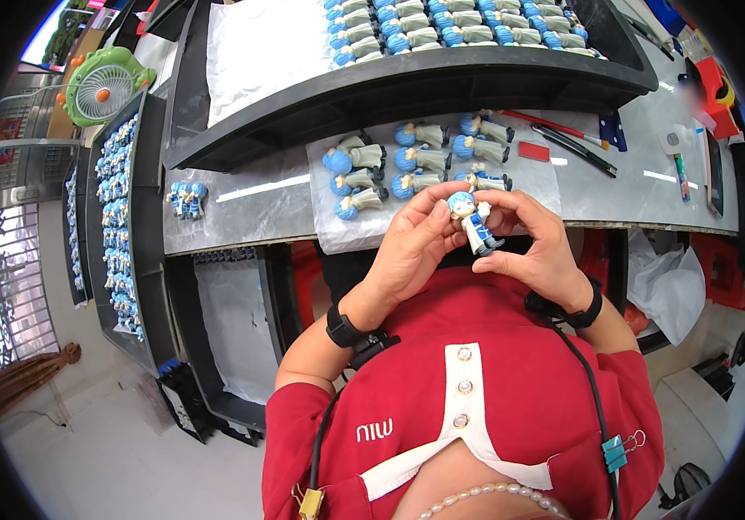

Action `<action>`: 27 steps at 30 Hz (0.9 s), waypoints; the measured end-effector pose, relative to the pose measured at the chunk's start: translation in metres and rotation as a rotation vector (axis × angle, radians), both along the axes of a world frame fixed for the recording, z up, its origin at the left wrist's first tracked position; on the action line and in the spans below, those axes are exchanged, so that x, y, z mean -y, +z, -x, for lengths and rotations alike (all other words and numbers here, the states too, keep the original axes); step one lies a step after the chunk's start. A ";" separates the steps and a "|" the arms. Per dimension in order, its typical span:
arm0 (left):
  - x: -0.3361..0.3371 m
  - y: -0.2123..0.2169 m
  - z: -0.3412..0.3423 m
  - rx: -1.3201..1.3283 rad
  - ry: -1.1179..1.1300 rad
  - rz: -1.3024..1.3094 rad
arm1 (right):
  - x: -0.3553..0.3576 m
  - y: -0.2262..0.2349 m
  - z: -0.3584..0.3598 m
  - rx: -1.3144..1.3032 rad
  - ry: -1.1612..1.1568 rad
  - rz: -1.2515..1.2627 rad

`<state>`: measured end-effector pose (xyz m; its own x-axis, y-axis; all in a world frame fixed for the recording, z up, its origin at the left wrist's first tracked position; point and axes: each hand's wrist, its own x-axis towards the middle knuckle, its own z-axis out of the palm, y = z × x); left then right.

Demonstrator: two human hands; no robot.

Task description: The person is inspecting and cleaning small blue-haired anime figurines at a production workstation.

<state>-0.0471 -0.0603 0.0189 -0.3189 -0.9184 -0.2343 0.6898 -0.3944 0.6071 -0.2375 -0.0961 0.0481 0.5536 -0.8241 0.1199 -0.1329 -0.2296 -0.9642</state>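
Note:
Between my two hands, just past the table's front edge, is a small blue-haired figurine (475,227) in a white and blue outfit with dark shoes. My left hand (416,238) pinches it by the head with thumb and forefinger. Curled around its other side, my right hand (533,238) has its thumb close to the shoes and its fingers near the head. The figurine is tilted, its face up. Several more blue-haired figurines (422,159) lie in rows on a white sheet (325,230) behind my hands.
A large black tray (424,89) with rows of figurines spans the back. Figurines (187,201) stand at the left, near another filled tray (151,234). Pens (573,149), a red block (533,152) and a brush (554,126) lie right. A green fan (104,87) stands far left.

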 end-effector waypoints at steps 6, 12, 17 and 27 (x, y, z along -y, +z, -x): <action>-0.001 -0.001 0.000 0.010 0.017 0.015 | 0.002 0.000 0.001 -0.030 -0.004 0.074; -0.002 0.005 0.002 0.041 0.013 0.032 | 0.001 0.000 0.003 -0.015 -0.008 0.005; -0.003 -0.001 -0.001 0.040 0.014 0.024 | 0.003 -0.004 0.006 0.019 0.024 -0.039; -0.004 0.000 -0.003 -0.014 0.006 0.041 | 0.002 -0.006 0.011 0.108 -0.033 -0.112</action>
